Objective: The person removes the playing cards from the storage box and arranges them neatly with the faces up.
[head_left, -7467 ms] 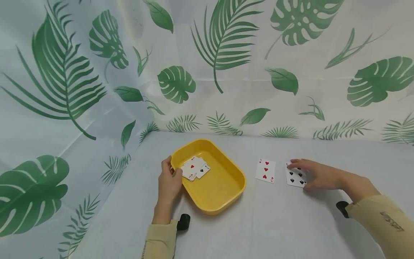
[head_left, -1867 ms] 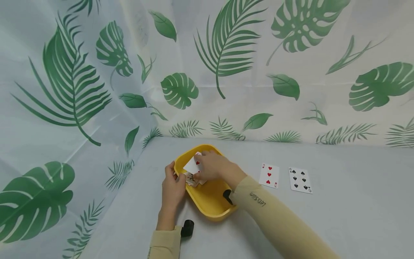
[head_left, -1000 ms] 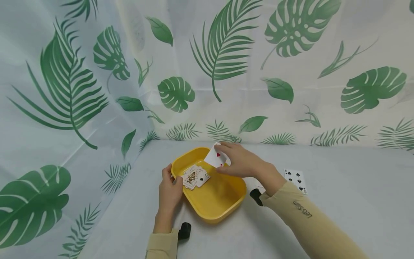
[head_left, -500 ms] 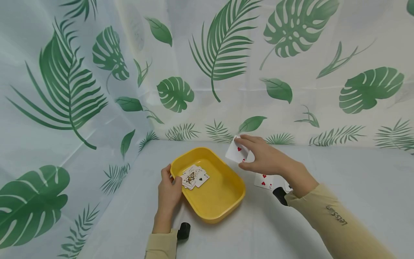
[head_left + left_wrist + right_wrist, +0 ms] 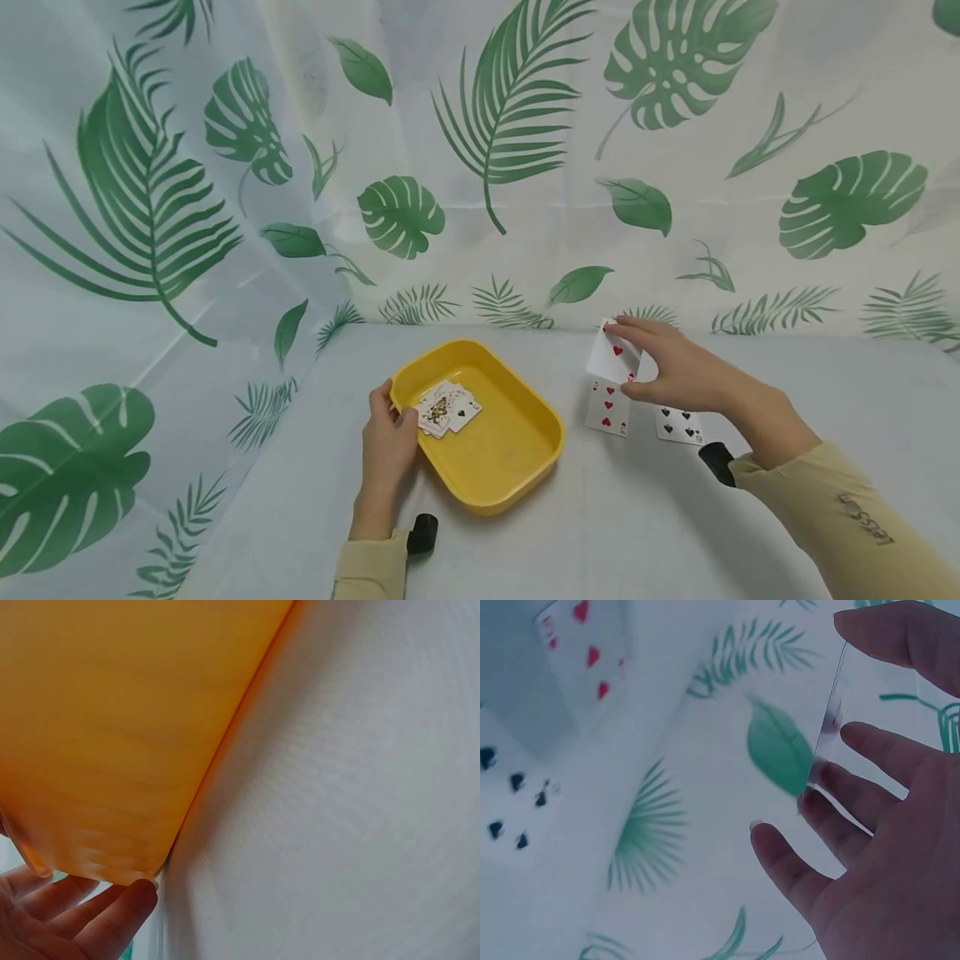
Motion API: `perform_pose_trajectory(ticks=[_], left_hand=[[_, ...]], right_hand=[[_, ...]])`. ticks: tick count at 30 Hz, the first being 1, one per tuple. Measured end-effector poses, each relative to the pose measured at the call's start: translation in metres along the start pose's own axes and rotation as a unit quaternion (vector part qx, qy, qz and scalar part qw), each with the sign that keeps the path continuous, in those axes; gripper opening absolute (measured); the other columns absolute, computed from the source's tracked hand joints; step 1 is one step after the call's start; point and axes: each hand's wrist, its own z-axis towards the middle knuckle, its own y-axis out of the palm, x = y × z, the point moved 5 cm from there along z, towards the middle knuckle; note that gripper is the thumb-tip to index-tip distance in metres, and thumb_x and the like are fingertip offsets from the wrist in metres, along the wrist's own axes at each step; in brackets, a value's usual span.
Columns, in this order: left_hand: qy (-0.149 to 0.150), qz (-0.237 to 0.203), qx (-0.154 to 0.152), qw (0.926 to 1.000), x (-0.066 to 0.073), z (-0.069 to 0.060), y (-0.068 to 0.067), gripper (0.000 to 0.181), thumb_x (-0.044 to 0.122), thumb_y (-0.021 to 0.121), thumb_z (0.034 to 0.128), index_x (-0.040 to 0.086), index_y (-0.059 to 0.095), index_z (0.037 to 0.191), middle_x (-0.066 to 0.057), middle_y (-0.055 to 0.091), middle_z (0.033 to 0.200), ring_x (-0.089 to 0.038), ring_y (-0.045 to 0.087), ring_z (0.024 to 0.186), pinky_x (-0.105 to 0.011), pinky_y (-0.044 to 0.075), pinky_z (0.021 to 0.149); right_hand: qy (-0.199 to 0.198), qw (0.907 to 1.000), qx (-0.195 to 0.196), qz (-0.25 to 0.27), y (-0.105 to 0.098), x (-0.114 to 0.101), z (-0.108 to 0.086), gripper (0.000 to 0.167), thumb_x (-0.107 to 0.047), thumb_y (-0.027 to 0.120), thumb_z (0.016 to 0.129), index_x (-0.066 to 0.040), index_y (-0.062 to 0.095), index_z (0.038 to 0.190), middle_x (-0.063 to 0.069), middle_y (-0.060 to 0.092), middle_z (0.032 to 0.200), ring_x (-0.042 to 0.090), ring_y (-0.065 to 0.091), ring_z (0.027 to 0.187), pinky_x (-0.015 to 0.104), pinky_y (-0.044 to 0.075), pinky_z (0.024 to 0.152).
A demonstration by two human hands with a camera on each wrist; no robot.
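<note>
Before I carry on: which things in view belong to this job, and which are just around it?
In the job, as far as I can judge:
Heart card, pinched by the right hand
Yellow tray, gripped by the left hand
Card pile in the tray
Three of hearts and six of spades, laid out

Just around:
Leaf-print curtain
Black wrist devices

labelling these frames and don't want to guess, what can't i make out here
Card pile in the yellow tray, head view: lower cards mostly hidden by those on top.
Held card: corner marks too small in the head view; nearly edge-on in the right wrist view.
Spade card, head view: top covered by the right hand.
Left hand, left wrist view: partly cut off by the frame edge.
</note>
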Motion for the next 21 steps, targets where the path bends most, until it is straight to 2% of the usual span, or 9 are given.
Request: perform_pose_trajectory(ticks=[11, 15, 21], left_hand=[[-0.005, 0.005, 0.003, 1.0000, -0.001, 0.001, -0.002, 0.057, 0.011, 0.049, 0.0974, 0.004, 0.033, 0.152, -0.022, 0.040, 0.155, -0.044, 0.045, 0.136, -0.053, 0.039, 0.109], [-0.004, 0.005, 0.002, 1.0000, -0.001, 0.001, -0.002, 0.057, 0.011, 0.049, 0.0975, 0.004, 0.033, 0.152, -0.022, 0.040, 0.155, -0.043, 0.045, 0.136, -0.052, 0.039, 0.110], [-0.004, 0.004, -0.002, 1.0000, 0.001, -0.001, -0.001, 0.057, 0.011, 0.050, 0.0975, 0.003, 0.033, 0.152, -0.022, 0.039, 0.155, -0.043, 0.045, 0.136, -0.052, 0.040, 0.109]], right_hand=[[-0.006, 0.9999, 0.006, 0.014, -0.002, 0.044, -0.026, 0.076, -0.014, 0.077, 0.081, 0.003, 0.045, 0.148, 0.029, 0.035, 0.154, 0.051, 0.029, 0.140, 0.069, 0.032, 0.106], [-0.013, 0.9995, -0.007, 0.029, 0.002, 0.059, -0.036, 0.077, -0.011, 0.078, 0.080, 0.004, 0.045, 0.147, 0.029, 0.037, 0.152, 0.052, 0.031, 0.138, 0.069, 0.032, 0.104], [0.007, 0.9985, -0.030, 0.044, 0.011, 0.084, -0.051, 0.078, -0.009, 0.078, 0.079, 0.002, 0.044, 0.148, 0.029, 0.036, 0.153, 0.054, 0.031, 0.137, 0.073, 0.033, 0.102]])
